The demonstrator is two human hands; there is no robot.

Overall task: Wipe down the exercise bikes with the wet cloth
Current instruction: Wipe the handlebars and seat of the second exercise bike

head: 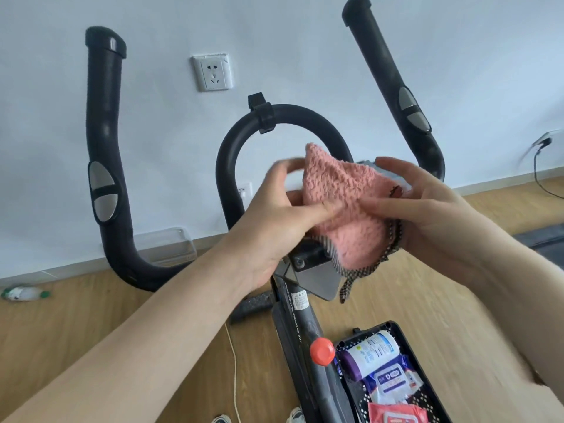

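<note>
A black exercise bike stands in front of me against the white wall, with a left handlebar (102,148), a right handlebar (393,87) and a middle loop bar (232,141). Above the bike's centre console I hold a fluffy pink cloth (341,206) with a dotted dark edge. My left hand (274,215) grips its left side, thumb pressed on the pink face. My right hand (427,209) holds its right side, fingers curled round the edge. The cloth hides most of the console; a grey plate (320,279) shows below it.
A red knob (322,351) sits on the bike frame. A black tray (406,340) at lower right holds wipe packs and a bottle. Wall sockets, a clear box (164,245), a white cord and a green-and-white object (24,294) lie on the wood floor.
</note>
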